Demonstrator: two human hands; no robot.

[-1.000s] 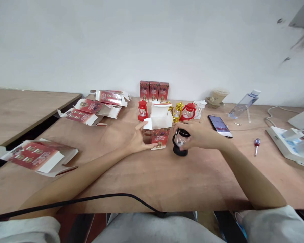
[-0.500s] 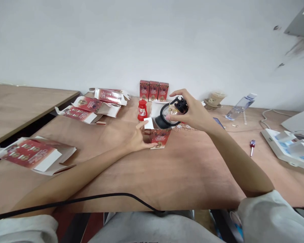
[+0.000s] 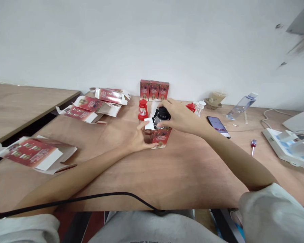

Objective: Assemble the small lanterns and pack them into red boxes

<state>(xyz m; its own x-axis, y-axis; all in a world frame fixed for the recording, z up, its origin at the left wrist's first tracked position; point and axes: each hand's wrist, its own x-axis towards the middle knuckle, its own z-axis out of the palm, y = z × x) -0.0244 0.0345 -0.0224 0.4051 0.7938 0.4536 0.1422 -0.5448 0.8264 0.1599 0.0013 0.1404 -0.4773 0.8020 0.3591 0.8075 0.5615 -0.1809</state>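
Observation:
My left hand (image 3: 139, 136) grips the lower left side of an upright red printed box (image 3: 160, 137), whose white flaps stand open at the top. In my right hand (image 3: 176, 114) is a small black lantern (image 3: 163, 114), held upright by its top with the fingers closed around it. Its lower part is down inside the box and hidden by the front wall. Just behind and left of the box stands a red lantern (image 3: 142, 110). A second red lantern (image 3: 191, 107) and a white lantern (image 3: 199, 107) are partly visible beyond my right hand.
Three closed red boxes (image 3: 154, 90) stand against the wall. Flattened boxes (image 3: 32, 152) lie at the left. Rightward are a phone (image 3: 218, 127), a cup (image 3: 216, 99), a tilted water bottle (image 3: 242, 106), a screwdriver (image 3: 253, 144) and a power strip (image 3: 286, 146). A black cable (image 3: 103, 195) crosses the front edge.
My right hand has turned the black lantern from tilted to upright and lowered it into the box. My left hand has kept its hold on the box.

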